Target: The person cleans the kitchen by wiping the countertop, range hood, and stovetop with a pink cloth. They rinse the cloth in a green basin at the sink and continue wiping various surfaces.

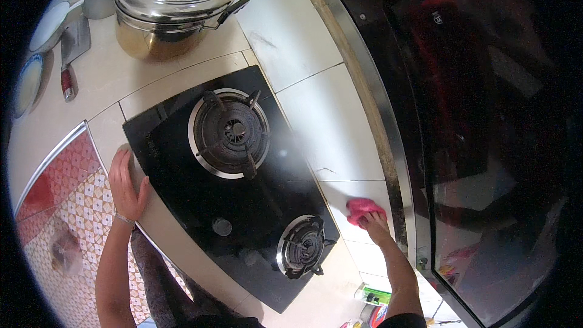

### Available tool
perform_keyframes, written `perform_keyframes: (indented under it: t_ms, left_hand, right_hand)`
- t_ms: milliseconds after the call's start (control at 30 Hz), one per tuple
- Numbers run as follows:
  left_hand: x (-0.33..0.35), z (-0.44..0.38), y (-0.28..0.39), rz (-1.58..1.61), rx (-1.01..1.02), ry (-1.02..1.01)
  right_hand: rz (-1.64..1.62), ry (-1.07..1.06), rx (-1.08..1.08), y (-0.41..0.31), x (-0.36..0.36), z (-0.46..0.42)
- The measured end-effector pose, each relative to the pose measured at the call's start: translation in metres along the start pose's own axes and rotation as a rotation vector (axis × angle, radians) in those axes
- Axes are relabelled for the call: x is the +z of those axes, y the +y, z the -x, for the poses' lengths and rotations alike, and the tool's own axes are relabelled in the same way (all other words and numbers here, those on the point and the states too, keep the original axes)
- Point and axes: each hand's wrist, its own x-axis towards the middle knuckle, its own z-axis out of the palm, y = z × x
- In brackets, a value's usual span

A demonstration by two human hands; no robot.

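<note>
My right hand presses a pink cloth flat against the white wall tiles behind the stove. At the counter's front edge rests my left hand, empty, its thumb spread from the fingers, beside the stove's near corner. Between my hands lies a black glass gas stove. Its larger burner sits toward the upper left, and the smaller burner is nearer my right arm. Both burners carry dark pan supports.
A large lidded steel pot stands beyond the stove. Left of it lie a cleaver, a white bowl and a blue-rimmed dish. A dark range hood overhangs the right side. Small containers stand below my right forearm.
</note>
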Motion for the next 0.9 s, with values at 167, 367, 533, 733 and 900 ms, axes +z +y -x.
perform_keyframes:
  t_ms: [167,367,533,733,900]
  left_hand:
    - [0.001,0.003,0.001,-0.026,-0.012,0.033]
    - [0.007,0.002,0.007,-0.04,-0.002,0.007]
    - [0.006,0.004,-0.002,-0.078,-0.005,-0.024]
    - [0.0,-0.002,-0.004,-0.06,-0.007,-0.026]
    - [0.003,-0.001,-0.007,-0.005,-0.048,-0.065]
  right_hand:
    - [0.17,0.077,-0.12,0.003,-0.06,-0.07]
    - [0.25,0.477,-0.01,0.013,-0.217,-0.259]
    - [0.228,0.487,0.04,0.02,-0.165,-0.237]
    - [0.043,0.158,-0.039,-0.005,-0.003,-0.065]
    - [-0.2,0.024,-0.029,-0.009,-0.076,-0.107]
